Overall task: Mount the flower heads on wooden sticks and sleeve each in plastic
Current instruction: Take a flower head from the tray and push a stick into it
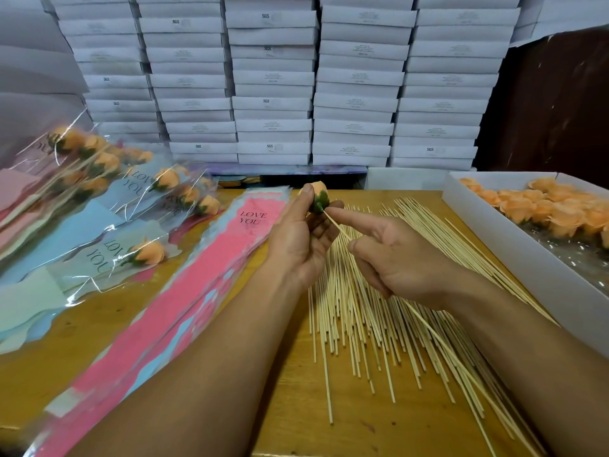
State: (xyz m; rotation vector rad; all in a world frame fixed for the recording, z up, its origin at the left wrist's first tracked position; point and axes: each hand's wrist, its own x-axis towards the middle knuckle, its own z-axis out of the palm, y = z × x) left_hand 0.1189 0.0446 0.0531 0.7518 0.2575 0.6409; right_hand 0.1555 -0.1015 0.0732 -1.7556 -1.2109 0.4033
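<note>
Flower heads (543,206) still fill much of the white box (494,232) at our right, and a broad heap of sticks (379,308) covers the table (290,407), so plenty remains; at left we see finished sleeved roses (108,206) beside empty pink sleeves (184,308). Our left hand (303,239) pinches one flower head (318,196) above the table, bloom pointing away, while our right hand (395,258) curls round its stick (438,341), index finger extended, axis running toward us, lower right.

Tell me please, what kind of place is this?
Probably a small packing workshop or stockroom for gift flowers. Identical white boxes are stacked along the wall, loose wooden sticks cover the table, and finished sleeved flowers pile up at the left.
</note>
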